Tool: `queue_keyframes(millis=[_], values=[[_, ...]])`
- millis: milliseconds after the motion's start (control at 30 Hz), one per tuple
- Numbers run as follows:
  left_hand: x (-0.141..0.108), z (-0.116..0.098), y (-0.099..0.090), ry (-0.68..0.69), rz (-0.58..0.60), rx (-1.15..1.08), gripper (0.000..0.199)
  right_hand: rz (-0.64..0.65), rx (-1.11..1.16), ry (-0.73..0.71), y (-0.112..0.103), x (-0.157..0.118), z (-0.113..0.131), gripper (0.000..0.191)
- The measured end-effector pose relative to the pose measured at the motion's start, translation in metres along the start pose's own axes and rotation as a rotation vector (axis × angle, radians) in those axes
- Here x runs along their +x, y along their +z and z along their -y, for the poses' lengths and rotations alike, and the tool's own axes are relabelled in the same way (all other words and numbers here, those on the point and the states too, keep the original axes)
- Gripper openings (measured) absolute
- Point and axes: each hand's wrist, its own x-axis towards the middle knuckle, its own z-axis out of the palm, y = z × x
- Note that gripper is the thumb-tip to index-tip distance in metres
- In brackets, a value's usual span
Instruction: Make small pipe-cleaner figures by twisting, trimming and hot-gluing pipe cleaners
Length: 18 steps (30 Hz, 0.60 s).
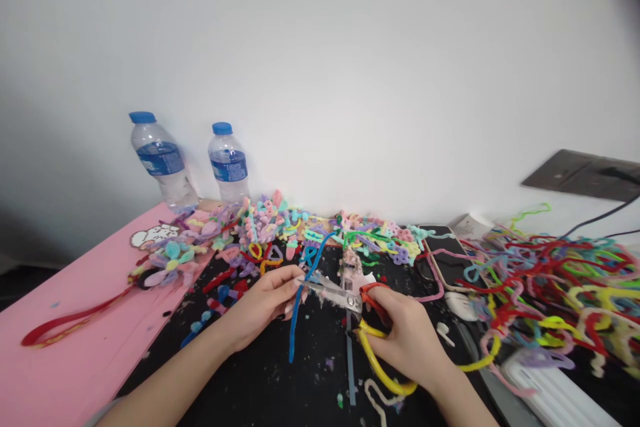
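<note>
A blue pipe cleaner (295, 328) stands roughly upright, pinched near its middle between the thumb and fingers of my left hand (263, 307). My right hand (407, 333) grips a pair of scissors (340, 295) by the red-orange handle. Their blades point left and reach the blue stem beside my left fingertips; I cannot tell whether they touch it. Bits of fuzz cling to the blades. Under my right hand curves a yellow pipe cleaner (397, 387). Behind the scissors is a fuzz-covered pinkish object (351, 263) whose kind I cannot make out.
A heap of tangled pipe cleaners (550, 293) fills the right side, near a phone (447, 257), a white earbud (445, 333) and a white ribbed box (555, 383). Finished fuzzy shapes (265, 220) line the back. Two water bottles (229, 163) stand by the wall on a pink board (75, 347).
</note>
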Motion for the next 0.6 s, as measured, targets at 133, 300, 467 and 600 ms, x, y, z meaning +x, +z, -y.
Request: queue_keyframes(millis=[133, 300, 467, 600], values=[[0.0001, 0.0039, -0.0007, -0.019, 0.030, 0.020, 0.023, 0.020, -0.002, 0.003, 0.0029, -0.0002, 0.0013, 0.021], [-0.0002, 0.0052, -0.0004, -0.035, 0.033, 0.024, 0.023, 0.041, 0.024, -0.011, 0.0046, 0.0006, 0.0013, 0.014], [0.0002, 0.0076, -0.0006, -0.039, 0.029, 0.028, 0.023, 0.034, 0.035, -0.026, 0.0062, 0.0006, 0.0007, 0.013], [0.0009, 0.0084, -0.0007, -0.023, 0.029, 0.030, 0.023, 0.037, 0.030, -0.031, 0.0073, 0.0001, -0.0003, 0.014]])
